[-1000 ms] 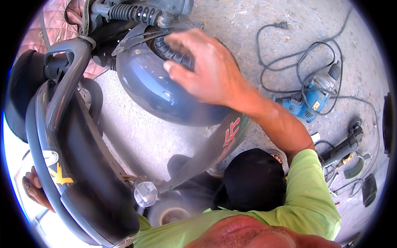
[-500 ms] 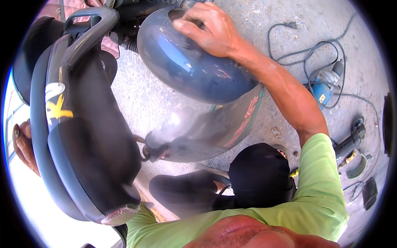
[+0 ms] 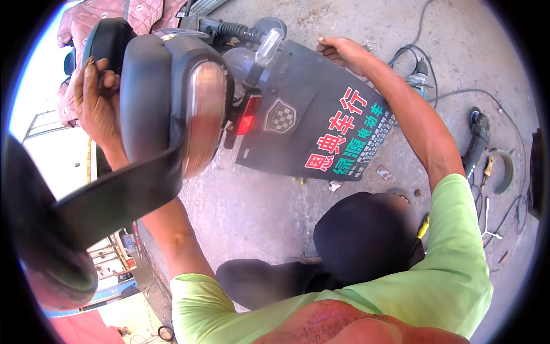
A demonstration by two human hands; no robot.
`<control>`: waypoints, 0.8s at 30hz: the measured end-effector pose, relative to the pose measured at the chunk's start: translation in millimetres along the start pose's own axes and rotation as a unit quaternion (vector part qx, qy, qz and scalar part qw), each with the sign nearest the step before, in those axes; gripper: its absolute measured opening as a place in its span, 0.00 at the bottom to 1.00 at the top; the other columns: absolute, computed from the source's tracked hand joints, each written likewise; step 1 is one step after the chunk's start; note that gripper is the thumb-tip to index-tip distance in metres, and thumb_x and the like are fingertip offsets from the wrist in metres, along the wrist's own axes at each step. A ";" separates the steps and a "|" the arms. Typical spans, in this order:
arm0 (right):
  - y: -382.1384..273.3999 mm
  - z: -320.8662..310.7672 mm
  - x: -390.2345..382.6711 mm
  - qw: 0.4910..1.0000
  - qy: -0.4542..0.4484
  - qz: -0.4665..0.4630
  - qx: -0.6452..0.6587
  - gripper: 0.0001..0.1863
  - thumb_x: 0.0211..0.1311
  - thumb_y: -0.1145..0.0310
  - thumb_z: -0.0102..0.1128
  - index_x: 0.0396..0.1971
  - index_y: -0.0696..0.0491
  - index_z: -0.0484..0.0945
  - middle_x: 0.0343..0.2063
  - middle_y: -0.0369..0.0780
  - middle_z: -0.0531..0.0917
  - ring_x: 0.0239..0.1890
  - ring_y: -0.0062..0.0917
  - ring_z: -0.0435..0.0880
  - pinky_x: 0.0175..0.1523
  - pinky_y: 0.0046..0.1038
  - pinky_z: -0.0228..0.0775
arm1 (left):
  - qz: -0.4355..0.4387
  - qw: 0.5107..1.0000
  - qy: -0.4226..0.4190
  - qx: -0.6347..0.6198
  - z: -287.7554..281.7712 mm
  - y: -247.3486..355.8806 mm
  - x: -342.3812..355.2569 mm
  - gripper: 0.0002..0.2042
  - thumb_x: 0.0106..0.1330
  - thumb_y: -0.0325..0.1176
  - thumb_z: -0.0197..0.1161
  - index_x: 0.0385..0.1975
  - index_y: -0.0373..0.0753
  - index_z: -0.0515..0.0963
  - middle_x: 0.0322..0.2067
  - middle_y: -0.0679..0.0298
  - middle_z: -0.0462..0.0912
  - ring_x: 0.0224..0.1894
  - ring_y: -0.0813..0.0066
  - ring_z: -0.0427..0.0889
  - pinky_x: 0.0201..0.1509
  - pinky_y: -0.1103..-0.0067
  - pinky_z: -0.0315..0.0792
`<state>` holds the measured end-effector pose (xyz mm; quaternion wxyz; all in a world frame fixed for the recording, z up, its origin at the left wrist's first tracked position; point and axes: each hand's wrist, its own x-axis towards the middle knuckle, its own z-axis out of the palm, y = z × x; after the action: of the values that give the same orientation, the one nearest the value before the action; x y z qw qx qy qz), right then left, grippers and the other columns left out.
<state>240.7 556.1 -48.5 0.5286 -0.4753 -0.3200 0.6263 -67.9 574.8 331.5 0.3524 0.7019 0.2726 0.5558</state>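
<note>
The rear of a scooter fills the middle left, its dark padded backrest (image 3: pixel 146 97) beside a long clear-and-pink lamp (image 3: pixel 206 109). Past these, a black mud flap (image 3: pixel 309 92) with red and green lettering hangs by a red reflector (image 3: pixel 248 114). My left hand (image 3: pixel 97 103) is raised at the backrest's left side, thumb and fingers pinched together; whatever lies between the fingertips is too small to make out. At the flap's far edge is my right hand (image 3: pixel 346 54), fingers loosely bent and apart, nothing seen in them. Whether it touches the flap is unclear.
Across the concrete floor to the right lie a blue power tool (image 3: pixel 421 80) with its cord, a black angle grinder (image 3: pixel 475 140), a yellow-handled tool (image 3: pixel 488 166) and a curved strip (image 3: pixel 504 172). A dark arm-like part (image 3: pixel 120 198) crosses the lower left.
My right hand has left the glossy rounded blue-grey part, which is out of sight now. The lamp end and mud flap have come into fuller view, and my left hand shows higher up.
</note>
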 end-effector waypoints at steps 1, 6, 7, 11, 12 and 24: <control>-11.0 -18.0 -10.4 0.999 0.028 0.029 0.000 0.24 0.65 0.50 0.57 0.49 0.54 0.80 0.46 0.39 0.85 0.47 0.24 0.83 0.53 0.28 0.73 | -0.010 0.998 -0.036 -0.053 -16.0 -15.2 4.8 0.07 0.73 0.27 0.57 0.45 0.32 0.78 0.37 0.57 0.84 0.32 0.76 0.77 0.35 0.80 0.73; -29.8 -47.9 -49.3 0.996 0.077 0.042 -0.017 0.24 0.66 0.50 0.55 0.51 0.54 0.78 0.48 0.38 0.84 0.49 0.23 0.81 0.52 0.28 0.72 | -0.037 0.978 -0.017 -0.205 -61.3 8.2 -49.4 0.13 0.69 0.27 0.62 0.51 0.33 0.76 0.40 0.58 0.83 0.38 0.73 0.81 0.42 0.78 0.76; -33.2 -58.2 -59.1 0.995 0.090 0.041 -0.027 0.23 0.67 0.51 0.54 0.51 0.54 0.78 0.48 0.37 0.84 0.48 0.22 0.81 0.52 0.27 0.72 | -0.031 0.968 -0.004 -0.250 -70.4 1.1 -71.4 0.13 0.68 0.26 0.63 0.50 0.33 0.76 0.40 0.58 0.84 0.38 0.72 0.82 0.42 0.78 0.77; -80.9 -41.1 -81.9 0.994 0.081 0.005 -0.072 0.20 0.68 0.53 0.54 0.49 0.53 0.78 0.45 0.37 0.85 0.45 0.22 0.81 0.50 0.27 0.71 | -0.039 0.954 0.186 -0.234 -80.3 -25.6 -145.8 0.13 0.65 0.25 0.65 0.47 0.30 0.77 0.38 0.56 0.85 0.36 0.71 0.83 0.40 0.76 0.78; -92.5 -21.5 -78.6 0.993 0.073 0.012 -0.086 0.19 0.68 0.53 0.53 0.49 0.52 0.78 0.45 0.37 0.85 0.44 0.22 0.80 0.49 0.27 0.71 | -0.107 0.956 0.187 -0.197 -110.9 -49.1 -158.8 0.13 0.64 0.24 0.65 0.48 0.29 0.77 0.38 0.56 0.84 0.37 0.70 0.84 0.41 0.76 0.78; -226.1 99.2 -55.0 0.956 0.013 -0.242 -0.165 0.17 0.67 0.65 0.60 0.52 0.55 0.76 0.47 0.39 0.81 0.49 0.27 0.80 0.55 0.30 0.73 | -0.401 0.844 0.211 -0.287 -38.5 -249.6 -334.6 0.12 0.64 0.31 0.67 0.45 0.33 0.80 0.38 0.60 0.85 0.35 0.73 0.82 0.38 0.76 0.77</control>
<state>228.3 566.5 203.9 0.5828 -0.4724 -0.5175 0.4115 -181.2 473.6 -59.3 0.6640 0.2644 0.4262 0.5545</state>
